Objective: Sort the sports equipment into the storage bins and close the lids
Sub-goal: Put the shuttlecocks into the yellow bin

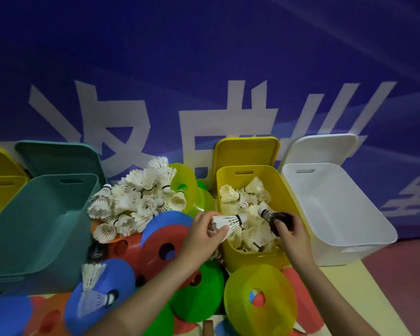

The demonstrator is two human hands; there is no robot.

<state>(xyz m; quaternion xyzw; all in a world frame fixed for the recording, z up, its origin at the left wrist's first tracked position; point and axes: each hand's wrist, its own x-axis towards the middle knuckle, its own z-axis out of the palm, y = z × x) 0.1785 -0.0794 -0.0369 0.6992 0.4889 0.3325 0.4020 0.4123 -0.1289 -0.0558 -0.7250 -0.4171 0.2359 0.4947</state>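
- White shuttlecock point(228, 220), centre of frame, over the near-left rim of the yellow bin point(272, 257); pinched at its feathers by the left hand point(201, 235).
- Black shuttlecock point(273, 215), above the same bin; right hand point(292, 235) fingers curled round it.
- Shuttlecock heap point(136, 200), centre left, on coloured cones point(165, 241).
- Green bin point(34, 234) left, white bin point(337, 214) right, lids up.

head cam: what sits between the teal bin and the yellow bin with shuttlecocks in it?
Head view: a heap of white feather shuttlecocks on overlapping flat plastic disc cones, red, blue and green, between the open teal plastic bin and the open yellow plastic bin.
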